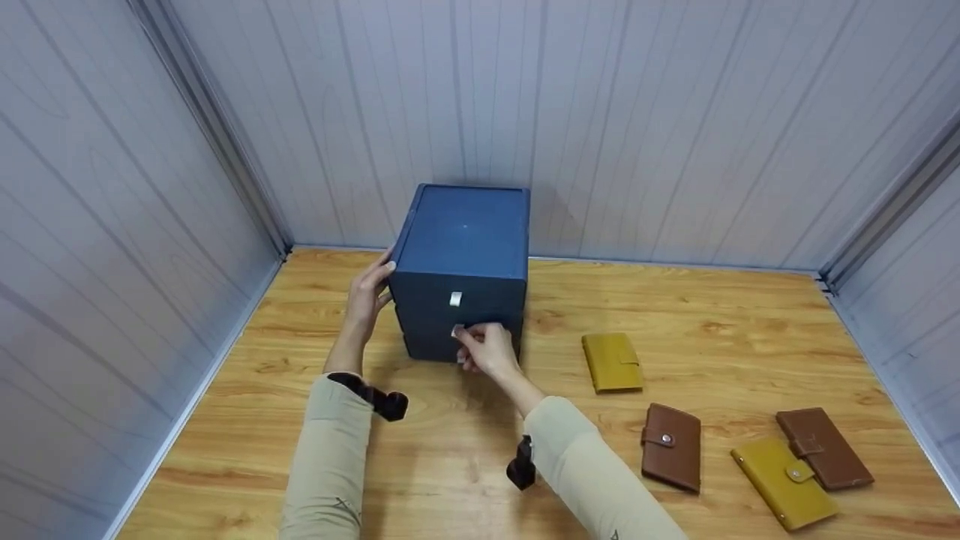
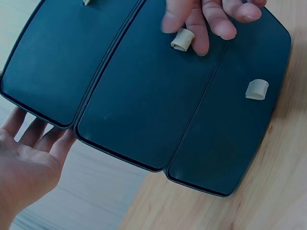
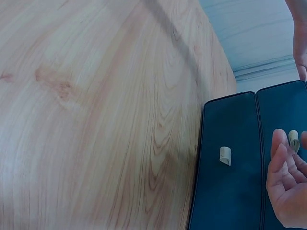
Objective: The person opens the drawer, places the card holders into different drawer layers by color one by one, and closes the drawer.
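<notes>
A dark blue cabinet with three drawers (image 1: pixel 465 232) stands on the wooden table, with a small pale pull tab on each drawer front. My left hand (image 1: pixel 367 289) rests against the cabinet's left side near the top front corner. In the left wrist view its fingers (image 2: pixel 36 134) lie fairly straight along that side. At the middle drawer, my right hand (image 1: pixel 489 349) has thumb and index finger on either side of the pull tab (image 2: pixel 183 40), pinching it. The lowest pull tab (image 2: pixel 257 89) sits just below that hand. All three drawer fronts look flush.
To the right lie a mustard card holder (image 1: pixel 613 363), a brown one with a snap (image 1: pixel 672 450), and another mustard one (image 1: pixel 784 484) overlapping a second brown one (image 1: pixel 829 450). Pale panel walls (image 1: pixel 637 135) enclose the table (image 1: pixel 450 480) behind and at both sides.
</notes>
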`<move>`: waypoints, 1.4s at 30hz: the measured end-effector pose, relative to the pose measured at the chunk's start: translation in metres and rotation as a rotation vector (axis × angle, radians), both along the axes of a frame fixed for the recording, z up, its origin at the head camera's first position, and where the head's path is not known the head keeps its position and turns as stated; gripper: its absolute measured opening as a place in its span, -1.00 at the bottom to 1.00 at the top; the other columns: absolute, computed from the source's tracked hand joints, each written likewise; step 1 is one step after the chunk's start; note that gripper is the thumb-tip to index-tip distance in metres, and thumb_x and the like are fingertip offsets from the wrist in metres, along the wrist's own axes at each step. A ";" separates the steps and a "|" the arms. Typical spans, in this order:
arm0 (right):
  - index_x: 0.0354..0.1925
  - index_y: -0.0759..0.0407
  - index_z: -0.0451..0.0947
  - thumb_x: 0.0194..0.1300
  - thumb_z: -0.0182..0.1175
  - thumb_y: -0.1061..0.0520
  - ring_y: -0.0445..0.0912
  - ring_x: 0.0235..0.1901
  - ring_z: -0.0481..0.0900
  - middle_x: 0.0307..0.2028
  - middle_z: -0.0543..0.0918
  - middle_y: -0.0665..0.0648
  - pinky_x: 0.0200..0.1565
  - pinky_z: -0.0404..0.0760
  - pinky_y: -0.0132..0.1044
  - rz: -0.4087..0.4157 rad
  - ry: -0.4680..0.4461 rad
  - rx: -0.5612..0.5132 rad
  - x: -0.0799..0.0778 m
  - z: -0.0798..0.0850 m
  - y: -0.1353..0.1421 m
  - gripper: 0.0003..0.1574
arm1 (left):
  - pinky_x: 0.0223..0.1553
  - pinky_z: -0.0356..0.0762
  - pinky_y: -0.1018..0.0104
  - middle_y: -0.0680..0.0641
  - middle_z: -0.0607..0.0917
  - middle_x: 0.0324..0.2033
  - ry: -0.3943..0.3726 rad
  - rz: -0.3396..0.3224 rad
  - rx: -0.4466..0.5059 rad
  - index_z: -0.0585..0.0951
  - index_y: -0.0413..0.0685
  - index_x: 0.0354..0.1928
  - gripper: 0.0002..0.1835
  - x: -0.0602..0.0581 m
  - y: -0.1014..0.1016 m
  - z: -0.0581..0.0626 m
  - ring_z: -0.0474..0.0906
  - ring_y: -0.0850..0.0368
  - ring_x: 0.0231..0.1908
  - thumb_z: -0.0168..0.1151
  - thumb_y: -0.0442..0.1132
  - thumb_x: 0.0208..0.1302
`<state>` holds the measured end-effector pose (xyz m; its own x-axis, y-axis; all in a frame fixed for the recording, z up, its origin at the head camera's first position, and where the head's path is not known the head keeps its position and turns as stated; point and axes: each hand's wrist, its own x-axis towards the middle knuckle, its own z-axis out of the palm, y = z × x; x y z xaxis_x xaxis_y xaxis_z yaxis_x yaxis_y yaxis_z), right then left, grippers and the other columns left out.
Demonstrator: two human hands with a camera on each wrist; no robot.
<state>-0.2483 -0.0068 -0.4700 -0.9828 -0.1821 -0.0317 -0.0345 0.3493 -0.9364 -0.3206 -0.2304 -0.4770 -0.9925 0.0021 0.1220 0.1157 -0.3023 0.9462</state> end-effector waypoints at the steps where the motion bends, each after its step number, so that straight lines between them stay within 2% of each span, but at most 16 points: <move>1: -0.35 0.38 0.62 0.23 0.09 0.05 0.16 -0.61 0.59 -0.60 0.62 0.29 -0.52 0.54 -0.04 0.001 0.006 0.003 0.000 0.000 0.000 -0.62 | 0.06 0.25 0.14 -0.03 0.32 0.20 -0.007 0.012 -0.018 0.34 0.11 0.23 -0.47 -0.004 -0.002 -0.003 0.23 0.13 0.17 0.09 -0.09 0.17; 4: -0.35 0.39 0.60 0.22 0.08 0.14 0.17 -0.61 0.58 -0.61 0.62 0.28 -0.52 0.54 -0.04 0.000 0.021 -0.002 -0.001 0.001 -0.001 -0.69 | 0.08 0.23 0.11 -0.13 0.28 0.22 -0.017 0.031 -0.057 0.30 0.00 0.26 -0.43 0.016 0.010 0.022 0.21 0.06 0.18 0.06 -0.09 0.17; 6: -0.35 0.39 0.60 0.21 0.07 0.18 0.18 -0.61 0.58 -0.62 0.62 0.27 -0.55 0.54 -0.08 -0.004 0.029 -0.006 -0.001 0.001 -0.002 -0.73 | 0.12 0.16 0.07 -0.20 0.22 0.24 -0.056 0.040 -0.084 0.24 -0.09 0.28 -0.42 0.038 0.022 0.051 0.16 -0.01 0.21 0.01 -0.13 0.21; 9: -0.35 0.39 0.59 0.19 0.07 0.23 0.19 -0.61 0.58 -0.64 0.61 0.25 -0.60 0.54 -0.16 -0.012 0.027 -0.018 0.000 0.000 -0.003 -0.77 | 0.12 0.17 0.09 -0.24 0.18 0.25 -0.083 0.029 -0.097 0.18 -0.17 0.29 -0.44 0.053 0.029 0.072 0.14 -0.04 0.22 -0.07 -0.20 0.26; 12: -0.36 0.38 0.60 0.19 0.07 0.25 0.18 -0.62 0.58 -0.66 0.61 0.20 -0.64 0.52 -0.23 -0.016 0.021 -0.024 0.002 -0.001 -0.003 -0.78 | 0.12 0.17 0.12 -0.24 0.18 0.25 -0.110 0.023 -0.105 0.15 -0.18 0.30 -0.47 0.061 0.031 0.084 0.14 -0.04 0.22 -0.14 -0.25 0.29; 16: -0.37 0.38 0.60 0.19 0.08 0.25 0.07 -0.70 0.57 -0.69 0.60 0.15 -0.66 0.51 -0.24 -0.007 0.044 -0.028 0.005 -0.002 -0.005 -0.79 | 0.11 0.19 0.11 -0.26 0.18 0.25 -0.112 0.032 -0.129 0.15 -0.21 0.30 -0.48 0.064 0.031 0.089 0.15 -0.06 0.21 -0.15 -0.27 0.29; 20: -0.40 0.37 0.60 0.18 0.09 0.24 -0.09 -0.79 0.52 -0.70 0.60 0.12 -0.63 0.52 -0.14 -0.002 0.071 -0.046 0.009 -0.004 -0.006 -0.79 | 0.10 0.20 0.10 -0.24 0.19 0.24 -0.130 0.031 -0.122 0.17 -0.16 0.30 -0.48 0.057 0.027 0.084 0.17 -0.05 0.20 -0.12 -0.26 0.29; 24: -0.40 0.36 0.60 0.18 0.11 0.21 -0.12 -0.81 0.50 -0.70 0.60 0.10 -0.62 0.52 -0.09 -0.005 0.069 -0.071 0.014 -0.006 -0.006 -0.79 | 0.11 0.20 0.11 -0.24 0.21 0.23 -0.154 0.024 -0.115 0.18 -0.14 0.30 -0.48 0.050 0.023 0.078 0.18 -0.04 0.20 -0.10 -0.25 0.29; 27: -0.40 0.36 0.60 0.18 0.11 0.20 -0.15 -0.81 0.49 -0.70 0.60 0.10 -0.66 0.51 -0.16 -0.007 0.058 -0.093 0.019 -0.007 -0.006 -0.77 | 0.11 0.19 0.10 -0.26 0.22 0.23 -0.157 0.023 -0.129 0.17 -0.15 0.30 -0.47 0.049 0.022 0.078 0.18 -0.07 0.19 -0.10 -0.24 0.28; 31: -0.40 0.38 0.59 0.18 0.11 0.19 -0.18 -0.82 0.48 -0.70 0.59 0.11 -0.70 0.49 -0.26 -0.007 0.036 -0.132 0.026 -0.009 -0.007 -0.76 | 0.10 0.21 0.09 -0.26 0.23 0.22 -0.159 0.018 -0.145 0.16 -0.14 0.30 -0.46 0.050 0.022 0.081 0.20 -0.08 0.18 -0.11 -0.24 0.27; 38: -0.39 0.37 0.61 0.17 0.13 0.16 -0.22 -0.84 0.45 -0.70 0.60 0.13 -0.68 0.50 -0.18 -0.005 0.041 -0.162 0.039 -0.014 -0.008 -0.74 | 0.08 0.22 0.09 -0.25 0.25 0.21 -0.180 0.017 -0.207 0.16 -0.07 0.31 -0.46 0.053 0.021 0.083 0.22 -0.06 0.18 -0.12 -0.21 0.28; 42: -0.39 0.42 0.59 0.18 0.12 0.20 -0.26 -0.85 0.42 -0.67 0.60 0.23 -0.71 0.48 -0.23 0.002 0.034 -0.210 0.049 -0.011 -0.008 -0.75 | 0.08 0.23 0.08 -0.24 0.27 0.20 -0.180 0.022 -0.217 0.18 -0.05 0.31 -0.46 0.054 0.022 0.082 0.24 -0.06 0.17 -0.11 -0.21 0.27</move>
<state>-0.1990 -0.0143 -0.4810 -0.9823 -0.1829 0.0409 -0.0683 0.1460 -0.9869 -0.2666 -0.2085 -0.3947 -0.9983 -0.0131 -0.0573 -0.0559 -0.0897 0.9944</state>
